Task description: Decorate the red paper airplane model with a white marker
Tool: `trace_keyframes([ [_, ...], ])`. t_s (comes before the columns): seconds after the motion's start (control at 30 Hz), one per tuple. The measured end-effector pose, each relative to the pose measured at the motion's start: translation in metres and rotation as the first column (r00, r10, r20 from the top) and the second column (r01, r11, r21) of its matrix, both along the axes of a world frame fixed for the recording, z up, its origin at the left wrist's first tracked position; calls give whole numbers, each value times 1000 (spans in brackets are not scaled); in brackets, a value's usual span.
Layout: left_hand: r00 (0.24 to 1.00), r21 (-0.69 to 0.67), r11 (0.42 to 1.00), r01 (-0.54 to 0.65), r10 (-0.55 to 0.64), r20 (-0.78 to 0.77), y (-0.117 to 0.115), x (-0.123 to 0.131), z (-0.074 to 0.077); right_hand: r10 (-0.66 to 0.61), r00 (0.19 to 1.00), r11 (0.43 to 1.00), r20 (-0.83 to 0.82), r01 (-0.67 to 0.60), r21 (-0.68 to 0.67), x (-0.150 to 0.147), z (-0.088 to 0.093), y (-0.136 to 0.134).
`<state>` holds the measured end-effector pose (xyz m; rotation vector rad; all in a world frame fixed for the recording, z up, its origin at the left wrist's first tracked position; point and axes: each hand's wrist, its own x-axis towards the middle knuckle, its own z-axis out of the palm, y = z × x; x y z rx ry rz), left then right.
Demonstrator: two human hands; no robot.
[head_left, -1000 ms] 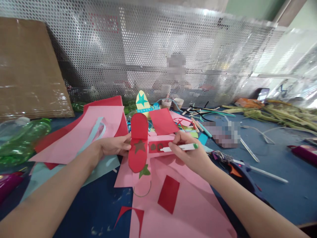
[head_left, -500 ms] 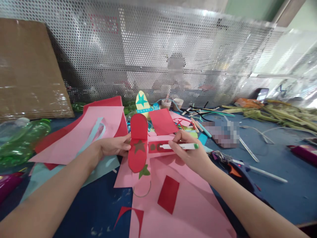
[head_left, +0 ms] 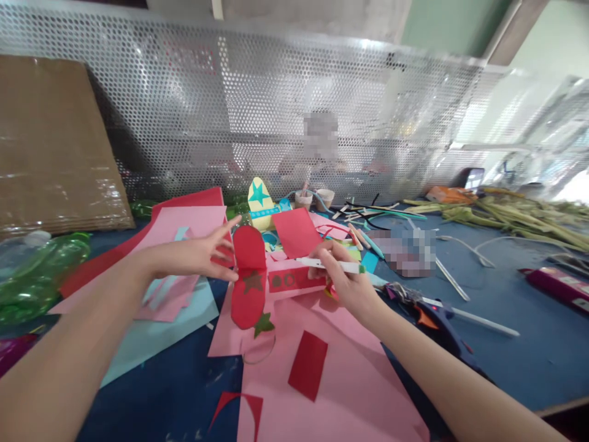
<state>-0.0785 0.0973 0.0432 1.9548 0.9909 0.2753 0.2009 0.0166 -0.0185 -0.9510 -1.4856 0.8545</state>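
A red paper airplane (head_left: pixel 257 281) with a star on its wing and two dark dots on its body lies on pink paper (head_left: pixel 331 368). My left hand (head_left: pixel 197 253) hovers just left of the red wing, fingers spread apart, holding nothing. My right hand (head_left: pixel 343 277) is closed on a white marker (head_left: pixel 329 264) with a green end, and also grips the right end of the plane's red body. The marker's tip points left over the body.
Red and pink sheets (head_left: pixel 184 227), a yellow craft with a teal star (head_left: pixel 258 197), a green bottle (head_left: pixel 37 270), sticks and strips (head_left: pixel 377 212) and a blue glue gun (head_left: pixel 437 316) crowd the blue table. Perforated metal mesh (head_left: pixel 230 110) and cardboard (head_left: pixel 50 141) stand behind.
My left hand has let go of the red wing and opened its fingers. My right hand has lifted the marker a little and shifted; the view has tilted slightly.
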Motion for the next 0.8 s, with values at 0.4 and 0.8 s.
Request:
trace_keyframes([
  [0.4, 821, 384, 868, 314, -45, -569, -35, 103, 36, -30, 990, 999, 134, 32, -13, -15, 11, 11],
  [0.8, 872, 252, 925, 284, -140, -470, 15, 80, 18, -182, 980, 983, 83, 178, 51, -32, 6, 49],
])
